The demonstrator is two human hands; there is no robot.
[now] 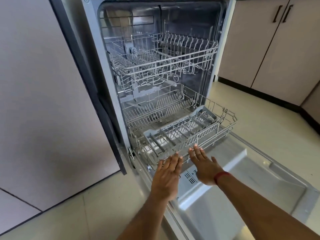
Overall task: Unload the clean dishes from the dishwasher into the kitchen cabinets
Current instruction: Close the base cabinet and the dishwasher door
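The dishwasher [110,70] stands open with its door [242,184] folded down flat. The lower wire rack [226,116] is partly pulled out over the door and holds only a grey cutlery tray [206,110]; I see no dishes in it. The upper rack [173,61] also shows no dishes. My left hand [167,177] and my right hand [205,166] are flat with fingers apart, fingertips touching the lower rack's front rail. Neither holds anything. A red band sits on my right wrist.
Beige lower cabinets [270,49] with dark handles stand at the back right, above a dark plinth. A large beige panel [43,101] fills the left. The floor [259,118] is pale tile around the lowered door.
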